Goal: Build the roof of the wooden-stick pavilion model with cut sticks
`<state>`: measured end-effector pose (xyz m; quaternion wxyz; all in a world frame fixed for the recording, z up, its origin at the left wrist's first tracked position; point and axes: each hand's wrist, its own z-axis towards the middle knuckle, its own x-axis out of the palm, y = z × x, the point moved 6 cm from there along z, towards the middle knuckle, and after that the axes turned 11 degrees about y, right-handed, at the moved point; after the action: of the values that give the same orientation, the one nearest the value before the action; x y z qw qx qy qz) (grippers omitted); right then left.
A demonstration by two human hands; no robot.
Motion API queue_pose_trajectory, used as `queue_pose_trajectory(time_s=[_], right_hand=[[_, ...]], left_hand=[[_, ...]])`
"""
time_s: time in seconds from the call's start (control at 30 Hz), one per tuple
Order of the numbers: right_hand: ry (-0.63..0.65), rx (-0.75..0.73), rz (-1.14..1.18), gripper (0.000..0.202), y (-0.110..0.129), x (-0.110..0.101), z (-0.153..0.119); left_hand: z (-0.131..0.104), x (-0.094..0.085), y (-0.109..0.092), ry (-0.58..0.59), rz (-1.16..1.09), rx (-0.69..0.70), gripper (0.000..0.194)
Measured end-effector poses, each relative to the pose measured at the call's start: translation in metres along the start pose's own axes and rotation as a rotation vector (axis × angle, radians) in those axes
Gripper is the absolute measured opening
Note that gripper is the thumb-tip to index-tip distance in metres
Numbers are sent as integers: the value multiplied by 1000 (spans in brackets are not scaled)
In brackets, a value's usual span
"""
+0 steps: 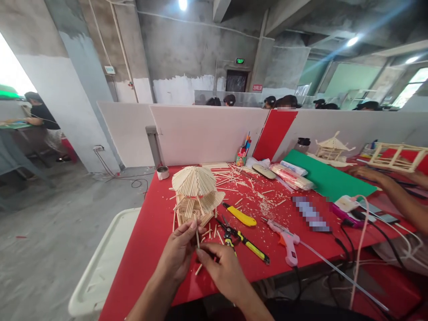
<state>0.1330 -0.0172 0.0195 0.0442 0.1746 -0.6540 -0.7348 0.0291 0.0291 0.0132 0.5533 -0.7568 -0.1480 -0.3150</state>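
A thin wooden stick (197,236) stands nearly upright between my hands. My left hand (180,247) pinches its upper part, and my right hand (222,267) has its fingertips closed at its lower end. Just beyond them, a small pavilion model of wooden sticks (194,191) stands on the red table (133,272), with a cone-shaped roof and a second roof piece slanting out to the right. Black and yellow cutters (250,246) lie to the right of my hands, with a yellow utility knife (241,215) behind them. Short cut sticks are scattered around the model.
A pink glue gun (286,243) with a cable lies at the right. Farther back are a pen cup (241,158), bagged sticks (292,176), a green board (326,174) and a metal tin (162,173). Another person's arm (397,196) reaches in from the right.
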Motion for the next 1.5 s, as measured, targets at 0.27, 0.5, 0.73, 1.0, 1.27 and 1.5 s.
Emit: queue_pose_trajectory(time_s=[0.27, 0.5, 0.73, 1.0, 1.27, 1.5], right_hand=[[-124, 40, 180, 39, -11, 4, 35], [-159, 115, 230, 37, -21, 7, 48], [-171, 130, 257, 35, -23, 9, 51], [-178, 137, 307, 32, -24, 11, 54], [-201, 115, 332, 34, -27, 9, 59], [-215, 93, 371, 36, -29, 9, 64]], left_hand=[[12, -15, 3, -52, -89, -116, 12], [26, -18, -9, -50, 2, -59, 25], [35, -16, -12, 4, 135, -43, 36], [40, -17, -11, 14, 205, -46, 38], [41, -17, -14, -29, 200, -36, 33], [44, -22, -12, -65, 160, -39, 30]])
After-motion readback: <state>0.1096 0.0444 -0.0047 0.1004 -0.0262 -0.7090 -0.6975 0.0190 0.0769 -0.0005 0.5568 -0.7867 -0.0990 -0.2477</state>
